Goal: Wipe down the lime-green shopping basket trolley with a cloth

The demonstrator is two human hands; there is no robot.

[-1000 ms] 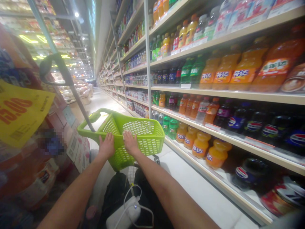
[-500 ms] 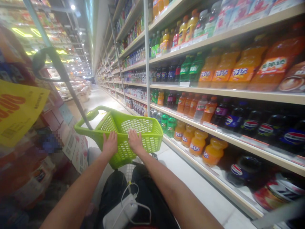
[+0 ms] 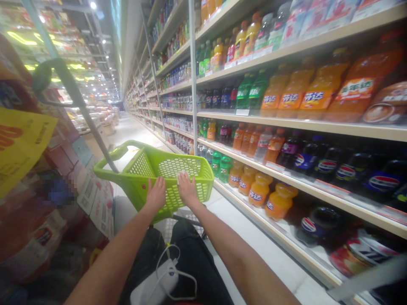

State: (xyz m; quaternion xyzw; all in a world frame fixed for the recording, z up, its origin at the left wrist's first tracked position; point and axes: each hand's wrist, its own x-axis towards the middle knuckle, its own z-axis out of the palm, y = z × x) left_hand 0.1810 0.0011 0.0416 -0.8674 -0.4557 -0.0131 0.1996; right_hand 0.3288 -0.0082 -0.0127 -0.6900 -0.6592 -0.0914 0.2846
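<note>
A lime-green shopping cart basket [image 3: 127,180] with perforated walls stands in front of my knees, and I see nothing inside it. My left hand [image 3: 156,192] has its fingers over the near rim, left of the middle. To its right, my right hand [image 3: 187,189] presses a crumpled white wipe [image 3: 180,177], tissue or cloth, against the same rim; the hand partly covers it. A grey cart handle [image 3: 85,112] rises at the left.
Drink shelves [image 3: 286,119] run along the right, with orange soda bottles [image 3: 254,188] and cola bottles [image 3: 318,226] low down. A yellow price sign [image 3: 23,148] and stacked goods border the left. A white device [image 3: 155,284] with a cable lies on my lap. The pale aisle floor [image 3: 136,127] stretches ahead.
Both hands have slid a little to the right along the basket's near rim, the wipe moving with my right hand. The surroundings have shifted slightly left in view.
</note>
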